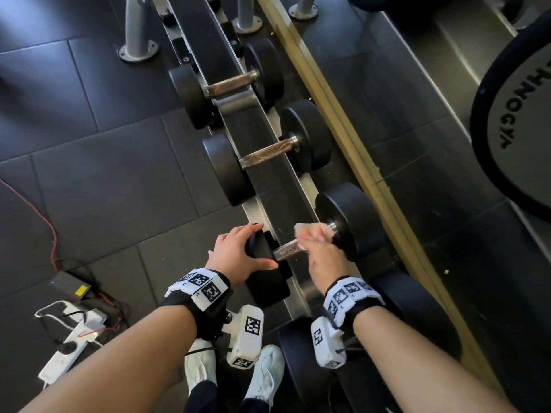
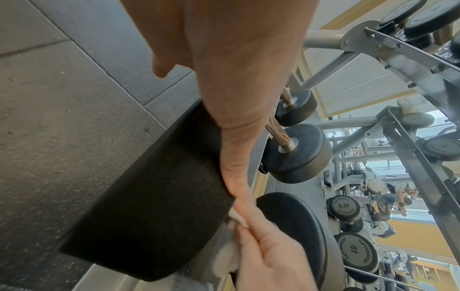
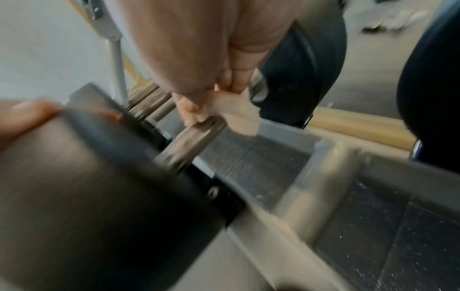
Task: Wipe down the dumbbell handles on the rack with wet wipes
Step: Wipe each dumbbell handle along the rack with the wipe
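Three black dumbbells lie across the rack (image 1: 229, 84) in the head view. On the nearest one, my left hand (image 1: 238, 254) is spread over the near weight head (image 1: 265, 278), fingers curved round its rim. My right hand (image 1: 319, 248) grips a white wet wipe (image 1: 313, 231) wrapped over the brown knurled handle (image 1: 287, 251) by the far head (image 1: 346, 222). The right wrist view is blurred; it shows the wet wipe (image 3: 239, 116) bunched on the handle (image 3: 196, 137). The left wrist view shows the near weight head (image 2: 159, 206) under my left hand (image 2: 234, 98).
Two more dumbbells with brown handles (image 1: 268, 155) (image 1: 229, 84) lie further along the rack. A mirror with a yellow frame (image 1: 343, 129) runs along the right. On the dark floor tiles at left are a power strip (image 1: 71, 338), a charger and a red cable (image 1: 44, 222).
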